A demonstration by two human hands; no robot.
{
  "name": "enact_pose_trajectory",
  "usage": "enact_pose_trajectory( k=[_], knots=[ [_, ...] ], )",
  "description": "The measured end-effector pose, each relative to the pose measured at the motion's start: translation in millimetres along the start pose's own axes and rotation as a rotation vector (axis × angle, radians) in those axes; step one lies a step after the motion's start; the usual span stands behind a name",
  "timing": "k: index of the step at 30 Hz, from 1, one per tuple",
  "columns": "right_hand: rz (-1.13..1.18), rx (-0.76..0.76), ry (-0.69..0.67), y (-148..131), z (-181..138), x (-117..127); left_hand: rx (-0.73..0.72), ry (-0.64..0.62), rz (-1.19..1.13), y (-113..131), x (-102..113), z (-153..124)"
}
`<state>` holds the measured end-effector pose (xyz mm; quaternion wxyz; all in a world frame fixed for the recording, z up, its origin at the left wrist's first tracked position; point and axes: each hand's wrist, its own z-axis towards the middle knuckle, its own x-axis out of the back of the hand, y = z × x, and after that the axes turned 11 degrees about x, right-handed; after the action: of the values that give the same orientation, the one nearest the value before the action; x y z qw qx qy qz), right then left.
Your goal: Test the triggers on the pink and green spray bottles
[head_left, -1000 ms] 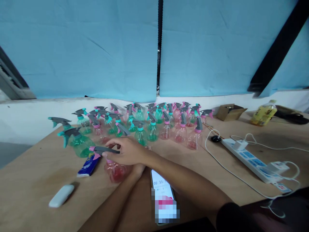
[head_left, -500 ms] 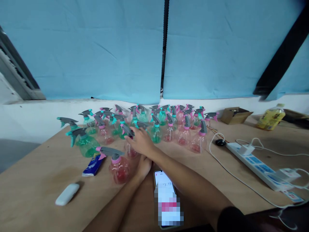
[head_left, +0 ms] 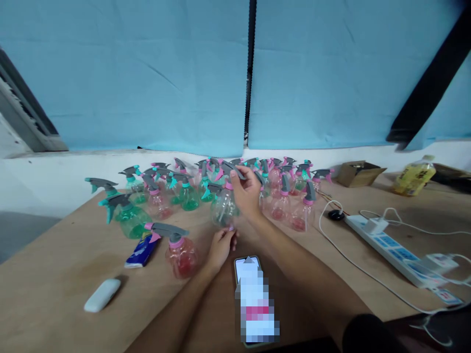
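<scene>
My right hand [head_left: 249, 192] is closed round the neck of a clear pink spray bottle [head_left: 223, 206] with a grey and pink trigger head, and holds it a little above the wooden table [head_left: 55, 274]. My left hand [head_left: 221, 246] sits just under it with fingertips at the bottle's base, fingers curled. A finished pink spray bottle [head_left: 180, 250] stands to the left of that hand. Behind them stands a crowd of several pink and green spray bottles [head_left: 279, 196].
A phone [head_left: 253, 289] lies on the table by my forearms. At left are a blue packet [head_left: 142, 249], a white oblong object [head_left: 102, 294] and two large green sprayers [head_left: 125, 215]. At right lie a power strip [head_left: 390, 247] with cables, a cardboard box [head_left: 358, 172] and a yellow drink bottle [head_left: 414, 175].
My right hand let go of the near pink bottle, reached back into the group, and has lifted another pink bottle up and toward me. My left hand rose to its base.
</scene>
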<state>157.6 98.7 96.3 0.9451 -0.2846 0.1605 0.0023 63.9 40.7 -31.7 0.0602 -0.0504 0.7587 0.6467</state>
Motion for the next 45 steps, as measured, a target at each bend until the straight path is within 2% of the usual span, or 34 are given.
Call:
enact_pose_trajectory(
  k=[4, 10, 13, 19, 26, 32, 40, 45],
  knots=[
    [0.046, -0.064, -0.169, 4.3, 11.4, 30.7, -0.002, 0.051, -0.073, 0.2, 2.5, 1.0],
    [0.015, -0.102, -0.292, 15.2, 3.0, 59.8, -0.008, 0.120, -0.190, 7.6, 4.1, 0.2],
    [-0.002, -0.113, -0.381, 20.3, -9.2, 62.5, -0.003, 0.120, -0.219, 11.7, 3.8, -1.4],
    [0.127, -0.257, -0.487, 39.6, -34.1, 59.2, 0.013, 0.109, -0.230, 13.9, 2.3, -2.4],
    [0.207, -0.309, -0.694, 49.7, -36.0, 58.8, 0.022, 0.103, -0.235, 14.4, 1.6, -2.9],
    [0.208, -0.434, -0.609, 47.2, -39.5, 61.8, 0.013, 0.092, -0.228, 13.7, 1.9, -2.5],
    [0.230, -0.419, -0.663, 42.6, -33.8, 66.4, 0.005, 0.087, -0.210, 14.5, 0.6, -3.7],
    [0.229, -0.465, -0.621, 41.1, -35.5, 65.3, 0.005, 0.085, -0.192, 15.3, 0.3, -3.9]
  ],
)
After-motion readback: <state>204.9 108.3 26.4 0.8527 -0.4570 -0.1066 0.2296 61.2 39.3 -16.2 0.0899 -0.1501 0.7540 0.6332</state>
